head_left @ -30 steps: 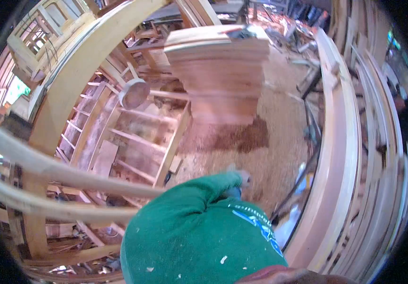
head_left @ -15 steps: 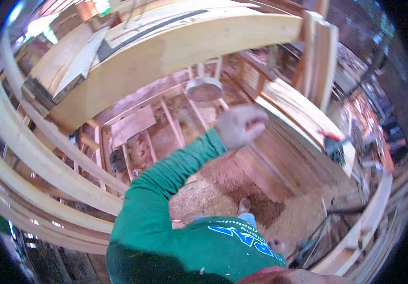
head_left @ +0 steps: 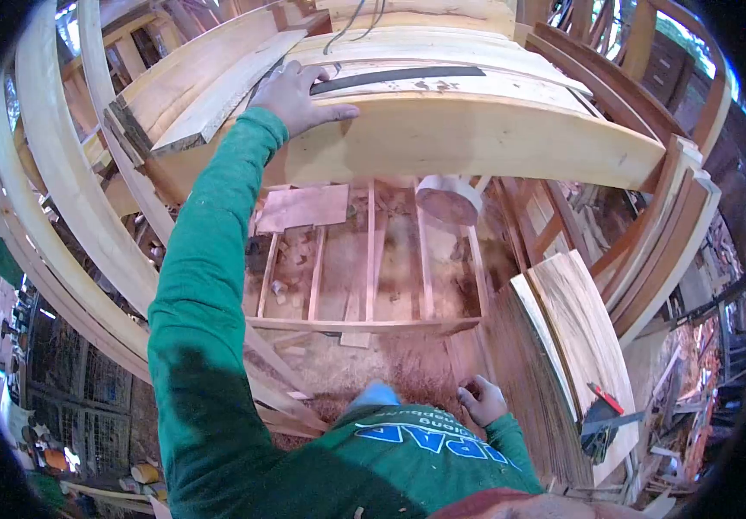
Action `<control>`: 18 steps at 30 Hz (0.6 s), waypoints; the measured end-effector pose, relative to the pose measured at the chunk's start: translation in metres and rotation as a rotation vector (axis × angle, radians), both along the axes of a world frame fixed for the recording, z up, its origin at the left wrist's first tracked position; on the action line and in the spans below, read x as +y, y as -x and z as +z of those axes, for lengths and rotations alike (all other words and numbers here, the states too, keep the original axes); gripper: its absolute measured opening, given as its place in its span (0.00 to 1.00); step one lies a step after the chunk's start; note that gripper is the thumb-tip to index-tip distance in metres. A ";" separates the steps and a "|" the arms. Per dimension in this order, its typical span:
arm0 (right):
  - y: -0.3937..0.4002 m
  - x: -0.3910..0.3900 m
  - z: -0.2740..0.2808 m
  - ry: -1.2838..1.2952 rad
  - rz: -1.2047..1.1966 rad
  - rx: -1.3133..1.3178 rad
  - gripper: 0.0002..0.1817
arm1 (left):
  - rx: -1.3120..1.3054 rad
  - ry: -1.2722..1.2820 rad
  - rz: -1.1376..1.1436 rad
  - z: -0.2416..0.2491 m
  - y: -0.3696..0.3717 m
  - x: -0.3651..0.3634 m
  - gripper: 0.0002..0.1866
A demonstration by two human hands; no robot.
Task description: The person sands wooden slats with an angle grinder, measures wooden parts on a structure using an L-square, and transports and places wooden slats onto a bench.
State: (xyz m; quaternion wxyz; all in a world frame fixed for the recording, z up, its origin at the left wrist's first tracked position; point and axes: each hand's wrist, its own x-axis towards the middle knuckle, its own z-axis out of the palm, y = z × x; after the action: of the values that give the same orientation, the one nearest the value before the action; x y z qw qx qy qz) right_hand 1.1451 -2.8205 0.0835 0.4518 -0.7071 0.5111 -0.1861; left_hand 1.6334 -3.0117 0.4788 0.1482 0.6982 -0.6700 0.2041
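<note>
My left hand [head_left: 298,99] rests on the top edge of a thick pale wooden beam [head_left: 477,138], its thumb stretched out along the front face. Its bent fingers lie at the left end of a flat black strip [head_left: 408,76], and whether they touch it is hard to tell. Low in front of my body, my right hand [head_left: 483,403] hangs with loosely bent fingers and nothing visible in it. To its right, a red-and-black tool [head_left: 605,400] and a metal square [head_left: 617,422] lie on a pale wide board [head_left: 576,320].
Below the beam are a slatted wooden frame [head_left: 364,326] and a round pale object [head_left: 449,201]. Long curved-looking planks [head_left: 88,173] stand at the left. Upright boards [head_left: 663,233] stand at the right. Sawdust [head_left: 408,359] covers the floor.
The view has shifted towards the beam. My left hand has moved from the open space below it onto its top edge, beside the black strip. My right hand has come into view.
</note>
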 end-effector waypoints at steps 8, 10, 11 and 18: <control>-0.063 -0.049 0.069 0.015 -0.022 -0.018 0.12 | 0.092 -0.030 -0.007 0.008 -0.004 0.011 0.49; -0.081 -0.064 0.073 0.065 0.018 -0.062 0.14 | 0.058 -0.004 0.008 0.007 0.005 0.023 0.42; -0.092 -0.075 0.086 0.099 0.061 -0.078 0.14 | 0.050 0.036 -0.019 0.004 0.009 0.030 0.37; -0.210 -0.161 0.249 0.026 0.256 -0.920 0.29 | -0.004 0.163 -0.193 -0.009 0.026 0.074 0.21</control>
State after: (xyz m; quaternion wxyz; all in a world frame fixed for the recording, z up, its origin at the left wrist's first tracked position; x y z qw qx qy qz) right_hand 1.3551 -2.9820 0.3321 0.6416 -0.6140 0.1645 -0.4292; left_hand 1.6076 -2.9380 0.4694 0.2223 0.6157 -0.7155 0.2441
